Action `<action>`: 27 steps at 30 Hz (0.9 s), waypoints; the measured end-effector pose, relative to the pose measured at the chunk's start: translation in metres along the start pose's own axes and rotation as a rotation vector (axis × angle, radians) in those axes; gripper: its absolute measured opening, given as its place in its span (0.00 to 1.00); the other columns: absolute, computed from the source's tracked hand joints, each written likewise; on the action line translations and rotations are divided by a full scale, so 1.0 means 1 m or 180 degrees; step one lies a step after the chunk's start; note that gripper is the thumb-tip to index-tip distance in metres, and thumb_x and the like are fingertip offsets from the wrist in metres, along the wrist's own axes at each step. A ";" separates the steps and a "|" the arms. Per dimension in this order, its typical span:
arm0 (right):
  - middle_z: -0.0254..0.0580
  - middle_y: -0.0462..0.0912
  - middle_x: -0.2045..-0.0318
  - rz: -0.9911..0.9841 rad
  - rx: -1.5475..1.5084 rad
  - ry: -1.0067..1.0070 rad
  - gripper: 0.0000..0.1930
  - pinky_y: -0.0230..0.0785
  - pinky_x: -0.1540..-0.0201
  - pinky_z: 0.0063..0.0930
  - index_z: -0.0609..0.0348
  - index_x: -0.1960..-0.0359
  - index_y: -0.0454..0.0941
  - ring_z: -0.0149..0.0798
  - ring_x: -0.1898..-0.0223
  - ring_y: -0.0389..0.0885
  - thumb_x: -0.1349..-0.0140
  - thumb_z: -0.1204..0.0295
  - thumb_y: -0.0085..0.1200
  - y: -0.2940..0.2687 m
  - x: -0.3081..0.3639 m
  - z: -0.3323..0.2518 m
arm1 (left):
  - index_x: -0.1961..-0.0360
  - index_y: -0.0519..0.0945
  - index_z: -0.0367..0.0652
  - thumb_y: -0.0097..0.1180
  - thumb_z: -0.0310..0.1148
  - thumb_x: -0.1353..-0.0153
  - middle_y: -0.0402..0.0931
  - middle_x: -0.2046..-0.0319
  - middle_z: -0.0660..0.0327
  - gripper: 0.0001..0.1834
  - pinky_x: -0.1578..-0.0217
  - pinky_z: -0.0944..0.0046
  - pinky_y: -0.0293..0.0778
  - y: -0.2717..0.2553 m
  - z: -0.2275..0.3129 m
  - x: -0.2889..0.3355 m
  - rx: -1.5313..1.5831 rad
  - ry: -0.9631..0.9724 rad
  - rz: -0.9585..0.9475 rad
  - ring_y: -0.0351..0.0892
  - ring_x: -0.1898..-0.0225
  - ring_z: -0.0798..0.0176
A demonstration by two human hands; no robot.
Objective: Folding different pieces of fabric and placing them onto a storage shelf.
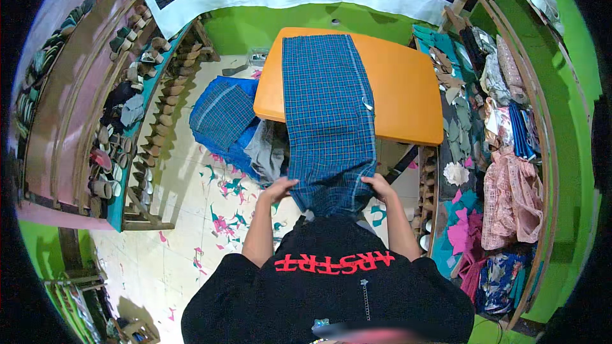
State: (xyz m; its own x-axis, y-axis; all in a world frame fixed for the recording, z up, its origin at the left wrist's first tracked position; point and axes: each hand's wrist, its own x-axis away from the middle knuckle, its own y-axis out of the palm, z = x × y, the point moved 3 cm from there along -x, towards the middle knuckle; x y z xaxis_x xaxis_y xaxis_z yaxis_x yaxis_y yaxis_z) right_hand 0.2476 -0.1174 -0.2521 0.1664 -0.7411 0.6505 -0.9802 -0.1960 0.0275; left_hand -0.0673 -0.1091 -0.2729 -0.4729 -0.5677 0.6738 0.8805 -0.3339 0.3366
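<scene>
A long blue-green checked cloth (328, 95) lies folded lengthwise over an orange table (408, 102). Its near end hangs off the table's front edge toward my body. My left hand (280, 189) is closed on the cloth's left edge near this end. On the opposite edge, my right hand (377, 186) pinches the fabric at about the same height. Between the two hands the cloth sags and wrinkles. A small white mark or tag shows along its right edge.
Left of the table sits a blue bundle (220, 114) with more checked cloth and grey fabric beside it. Pink and green scraps (223, 223) litter the tiled floor. Wooden shoe racks (137, 114) stand at left. Shelves with pink clothes (513, 197) line the right.
</scene>
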 end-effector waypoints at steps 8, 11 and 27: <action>0.37 0.75 0.61 -0.0010 -0.0530 -0.0168 0.16 0.64 0.56 0.26 0.65 0.55 0.68 0.32 0.61 0.73 0.44 0.69 0.46 -0.016 0.014 -0.048 | 0.46 0.55 0.35 0.53 0.32 0.48 0.67 0.56 0.55 0.30 0.56 0.61 0.67 -0.010 0.096 0.011 0.1058 0.1452 0.1069 0.69 0.57 0.62; 0.37 0.73 0.59 -0.0253 -0.1417 -0.1201 0.23 0.63 0.55 0.26 0.64 0.51 0.62 0.33 0.60 0.73 0.49 0.71 0.52 -0.010 0.034 -0.104 | 0.42 0.47 0.41 0.58 0.28 0.54 0.54 0.46 0.55 0.41 0.50 0.60 0.60 -0.015 0.123 0.013 0.0539 0.2277 0.1174 0.60 0.49 0.61; 0.44 0.75 0.66 -0.0455 -0.2458 -0.1738 0.11 0.68 0.58 0.33 0.64 0.62 0.67 0.39 0.65 0.75 0.46 0.73 0.46 -0.101 -0.167 -0.299 | 0.60 0.73 0.39 0.51 0.31 0.48 0.74 0.69 0.64 0.14 0.75 0.76 0.71 -0.072 0.320 -0.110 0.2013 0.1959 0.0938 0.73 0.71 0.71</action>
State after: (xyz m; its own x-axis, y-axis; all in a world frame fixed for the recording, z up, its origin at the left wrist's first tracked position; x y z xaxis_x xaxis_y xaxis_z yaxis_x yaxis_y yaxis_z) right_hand 0.2863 0.2180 -0.1368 0.1257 -0.9785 0.1637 -0.7142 0.0252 0.6995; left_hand -0.0678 0.2184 -0.1610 -0.0026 -0.9239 0.3826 0.7370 0.2568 0.6252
